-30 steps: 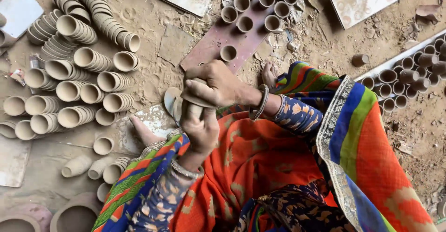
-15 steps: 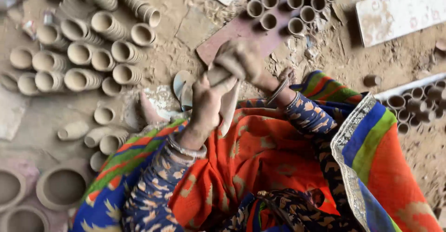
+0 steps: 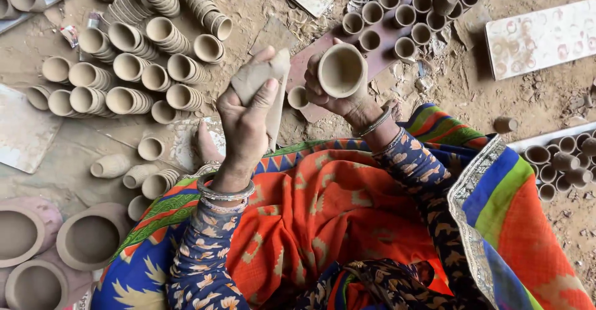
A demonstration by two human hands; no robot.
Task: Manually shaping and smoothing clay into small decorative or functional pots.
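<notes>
My right hand (image 3: 349, 102) grips a small unfired clay cup (image 3: 341, 69) and holds it up with its mouth facing me. Beside it, my left hand (image 3: 243, 122) is raised and closed on a flat, clay-coloured pad (image 3: 256, 75), pinched between thumb and fingers. The pad and the cup are a little apart and do not touch. Both wrists wear metal bangles, and both arms have blue patterned sleeves. An orange and multicoloured cloth (image 3: 323, 211) covers my lap below the hands.
Stacked rows of clay cups (image 3: 133, 68) lie on the dirt floor at the left. More cups stand on a reddish board (image 3: 310, 68) ahead and in a tray (image 3: 562, 161) at the right. Larger clay bowls (image 3: 90, 238) sit at the bottom left. A white slab (image 3: 540, 37) lies at the top right.
Both hands rose and drew apart. The right hand turned the cup so its mouth faces me, and the left hand lifted the pad off it. The view shifted slightly.
</notes>
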